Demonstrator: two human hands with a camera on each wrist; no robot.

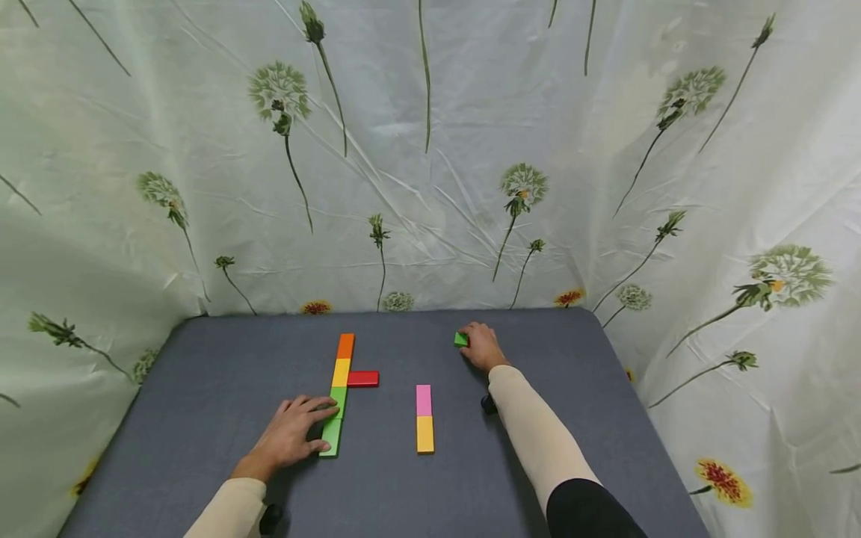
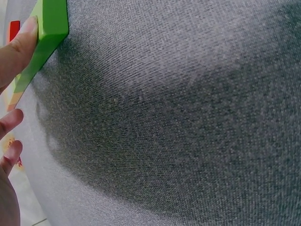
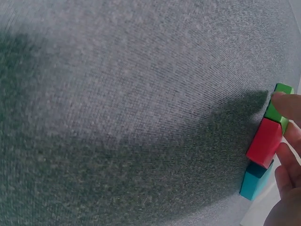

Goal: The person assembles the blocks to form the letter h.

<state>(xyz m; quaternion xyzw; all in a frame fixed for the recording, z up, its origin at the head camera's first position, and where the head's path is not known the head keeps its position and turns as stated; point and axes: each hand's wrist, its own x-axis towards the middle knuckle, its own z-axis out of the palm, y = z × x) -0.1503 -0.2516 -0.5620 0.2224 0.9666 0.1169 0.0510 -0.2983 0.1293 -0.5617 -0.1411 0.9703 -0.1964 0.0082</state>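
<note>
Green, red and teal blocks (image 3: 265, 141) lie end to end far back on the grey surface (image 1: 572, 418), pinched in the curled right grip (image 1: 481, 347). The left grip (image 1: 292, 436) rests flat-fingered, holding nothing, on the nearest green block (image 1: 332, 433) of a coloured row (image 1: 339, 388).

A pink block (image 1: 423, 400) and a yellow block (image 1: 424, 434) are laid end to end on the grey surface (image 1: 202, 373), apart from the other pieces. The surface is enclosed on three sides by a pale curtain (image 1: 471, 149) printed with dandelions.
</note>
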